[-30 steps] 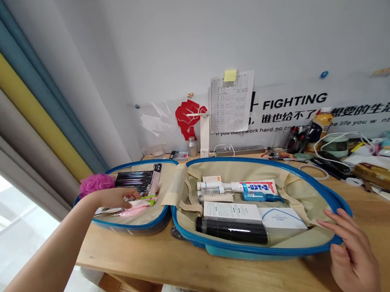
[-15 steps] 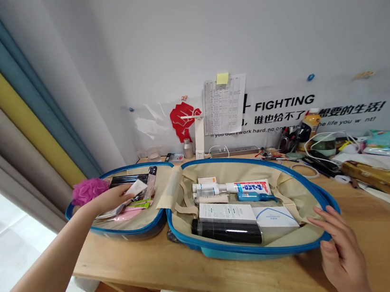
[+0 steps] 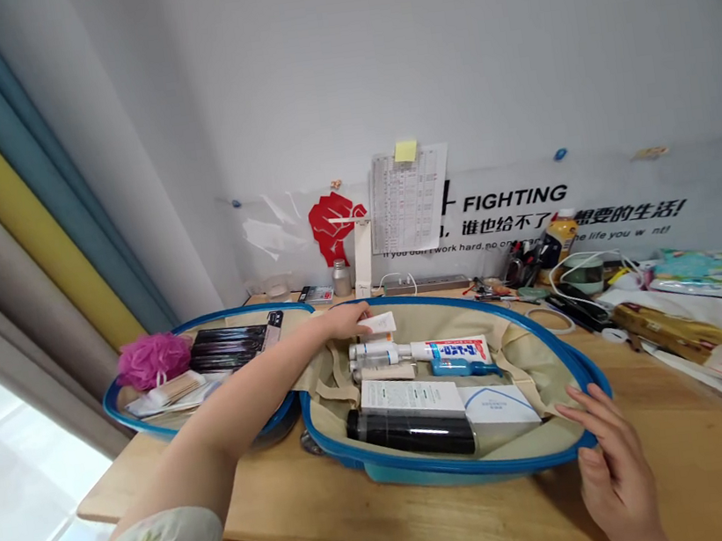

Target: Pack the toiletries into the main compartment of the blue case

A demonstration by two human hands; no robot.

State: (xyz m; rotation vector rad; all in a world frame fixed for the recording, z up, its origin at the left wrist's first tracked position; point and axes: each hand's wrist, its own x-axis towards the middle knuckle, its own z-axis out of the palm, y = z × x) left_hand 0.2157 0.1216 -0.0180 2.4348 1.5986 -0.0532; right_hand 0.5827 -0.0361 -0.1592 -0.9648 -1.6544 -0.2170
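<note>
Small white item (image 3: 379, 324) at the far rim of the suitcase (image 3: 440, 467), probably light, stiff, best held by edges: left hand's (image 3: 344, 319) grip pinches one end, right hand (image 3: 616, 459) loosely spread at near-right rim.

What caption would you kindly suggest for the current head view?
Left hand holding a small white item over an open suitcase, right hand at its blue rim.

Room above toothpaste (image 3: 451, 348); left forearm (image 3: 257, 391) obstructs left suitcase half (image 3: 252, 309).
</note>
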